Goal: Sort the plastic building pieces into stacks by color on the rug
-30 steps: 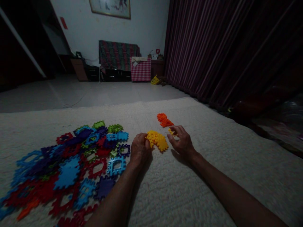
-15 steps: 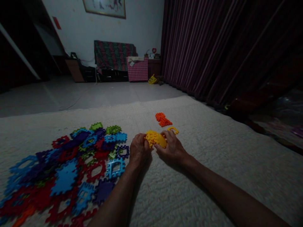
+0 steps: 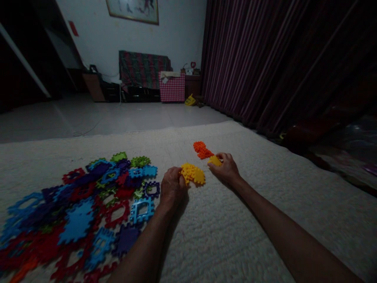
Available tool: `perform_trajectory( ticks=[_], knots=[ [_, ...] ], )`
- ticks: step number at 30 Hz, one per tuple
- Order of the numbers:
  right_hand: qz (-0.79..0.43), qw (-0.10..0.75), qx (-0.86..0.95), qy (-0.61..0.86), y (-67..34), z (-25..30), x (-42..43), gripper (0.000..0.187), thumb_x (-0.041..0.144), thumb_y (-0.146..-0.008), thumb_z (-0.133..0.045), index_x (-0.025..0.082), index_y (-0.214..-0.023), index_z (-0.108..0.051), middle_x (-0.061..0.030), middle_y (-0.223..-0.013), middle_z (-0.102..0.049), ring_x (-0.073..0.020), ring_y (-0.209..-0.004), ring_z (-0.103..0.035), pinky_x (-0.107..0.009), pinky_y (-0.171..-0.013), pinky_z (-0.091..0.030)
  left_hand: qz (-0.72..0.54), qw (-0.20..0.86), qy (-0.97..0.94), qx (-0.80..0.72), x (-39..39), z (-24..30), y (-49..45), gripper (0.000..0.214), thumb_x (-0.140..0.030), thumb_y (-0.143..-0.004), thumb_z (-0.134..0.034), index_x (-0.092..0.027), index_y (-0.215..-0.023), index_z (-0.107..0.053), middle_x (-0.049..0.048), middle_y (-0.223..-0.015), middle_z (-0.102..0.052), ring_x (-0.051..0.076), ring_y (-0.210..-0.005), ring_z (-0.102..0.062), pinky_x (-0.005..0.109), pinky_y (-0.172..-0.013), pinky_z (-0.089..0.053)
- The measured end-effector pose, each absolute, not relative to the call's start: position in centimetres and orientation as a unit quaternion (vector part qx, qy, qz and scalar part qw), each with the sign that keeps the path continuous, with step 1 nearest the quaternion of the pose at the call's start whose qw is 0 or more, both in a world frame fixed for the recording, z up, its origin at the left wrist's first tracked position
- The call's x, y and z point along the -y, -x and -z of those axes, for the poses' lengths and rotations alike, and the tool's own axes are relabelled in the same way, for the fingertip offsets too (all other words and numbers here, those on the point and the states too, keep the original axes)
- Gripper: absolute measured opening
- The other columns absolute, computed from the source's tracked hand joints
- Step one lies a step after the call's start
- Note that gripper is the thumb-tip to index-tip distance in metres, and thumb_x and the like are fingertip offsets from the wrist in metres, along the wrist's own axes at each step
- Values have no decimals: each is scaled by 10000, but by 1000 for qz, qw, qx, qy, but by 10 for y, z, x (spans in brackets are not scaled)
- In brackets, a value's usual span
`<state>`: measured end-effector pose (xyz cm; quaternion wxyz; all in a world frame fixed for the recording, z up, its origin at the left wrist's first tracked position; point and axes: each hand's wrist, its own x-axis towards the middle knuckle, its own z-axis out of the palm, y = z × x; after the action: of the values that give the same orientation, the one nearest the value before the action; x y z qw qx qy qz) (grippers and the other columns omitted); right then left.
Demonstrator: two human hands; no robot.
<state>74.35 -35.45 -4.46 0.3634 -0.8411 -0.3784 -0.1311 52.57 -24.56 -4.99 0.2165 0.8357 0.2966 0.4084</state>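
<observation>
On the quilt point(image 3: 235, 236), at your left, spreads a coloured pile point(image 3: 77, 220). Your left hand point(image 3: 172, 186) clasps the left end of the yellow stack point(image 3: 193, 173); apart from it, your right hand point(image 3: 227, 168) grips a yellow tile point(image 3: 214, 160) to the stack's right. Just beyond that tile lie orange pieces point(image 3: 202, 150); farther off hangs a checked cloth point(image 3: 172, 89).

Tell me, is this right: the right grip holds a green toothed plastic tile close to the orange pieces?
Not quite: the head view shows the right grip holding a yellow toothed plastic tile, not a green one; it is indeed close to the orange pieces.
</observation>
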Motion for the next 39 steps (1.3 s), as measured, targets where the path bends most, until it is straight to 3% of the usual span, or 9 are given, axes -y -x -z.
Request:
perform_trajectory(
  ticks=[8,14,17,20,24,28,33,39],
  knots=[
    [130,305,389,860,-738,49,354,515,385,-731,-637,164,-1194,-599,-146,-1115,-586,-278,-995,-609,-415,-905,-506,-411,217,-836,-292,246,49,-524,304,-106,-773,-455,-147,-958,-693,102,-955,-709,238,-908,-660,377,-863,-536],
    [159,307,401,849,-733,44,356,392,334,-749,-623,158,-1100,-629,-150,-1073,-594,-298,-1004,-587,-457,-907,-503,-410,213,-836,-294,245,49,-526,303,-108,-770,-451,-160,-947,-690,88,-942,-709,233,-907,-661,366,-857,-536],
    [194,363,469,782,-719,35,362,352,312,-793,-612,178,-1118,-607,-144,-1128,-580,-290,-1051,-566,-470,-951,-482,-416,216,-834,-292,245,50,-525,294,-116,-780,-451,-167,-945,-689,82,-925,-706,227,-897,-660,359,-850,-536],
    [148,407,615,659,-699,27,367,330,303,-847,-586,205,-1161,-565,-118,-1142,-577,-258,-1063,-563,-424,-904,-512,-416,218,-834,-289,244,50,-524,284,-119,-782,-456,-168,-941,-686,83,-918,-702,228,-882,-657,361,-835,-536],
    [103,369,710,591,-678,26,368,483,307,-776,-700,191,-1211,-526,-134,-1176,-563,-276,-1091,-542,-454,-933,-499,-417,223,-835,-283,245,50,-523,280,-116,-785,-455,-166,-945,-679,85,-931,-701,229,-896,-652,365,-846,-532],
    [91,364,701,607,-675,29,367,356,218,-813,-649,193,-1154,-552,-124,-1103,-585,-247,-1014,-560,-418,-888,-503,-422,230,-830,-285,245,51,-524,286,-111,-787,-449,-165,-953,-676,89,-946,-703,232,-914,-653,374,-867,-531],
    [79,424,657,619,-684,31,364,173,240,-912,-516,196,-1045,-616,-87,-979,-641,-211,-933,-597,-360,-847,-488,-420,231,-830,-285,246,51,-525,282,-107,-786,-456,-169,-945,-680,87,-938,-700,229,-903,-655,365,-858,-532],
    [38,486,513,706,-692,34,360,262,342,-944,-434,184,-918,-640,-54,-846,-662,-183,-781,-612,-298,-729,-472,-424,233,-826,-290,247,50,-525,283,-106,-783,-461,-168,-948,-683,84,-934,-704,226,-905,-660,363,-857,-538]
  ],
)
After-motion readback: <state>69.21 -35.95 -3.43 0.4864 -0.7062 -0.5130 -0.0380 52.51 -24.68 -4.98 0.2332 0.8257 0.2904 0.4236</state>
